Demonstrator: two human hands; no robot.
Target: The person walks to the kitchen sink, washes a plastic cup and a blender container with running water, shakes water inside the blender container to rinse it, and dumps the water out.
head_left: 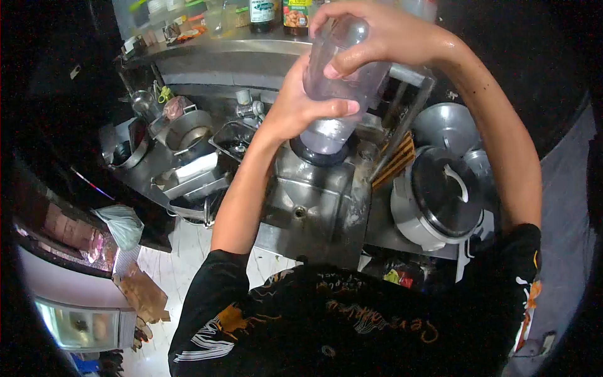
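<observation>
A clear, see-through plastic container [326,132] is held up above the sink, tilted. My left hand [301,110] wraps around its middle, thumb laid across the front. Higher up, my right hand [383,41] curls over its upper end with the thumb pressed on the side. Whether anything is inside the container I cannot tell. Beneath its lower end is a dark round item [317,156], partly hidden, at the back of the steel sink [301,188]. The drain shows in the sink's floor.
A rice cooker [408,204] with a dark lid stands right of the sink, near metal bowls [446,125] and a wooden slatted rack [396,160]. Metal pans [195,176] and a pot [185,132] crowd the left counter. Bottles [262,16] line the shelf above.
</observation>
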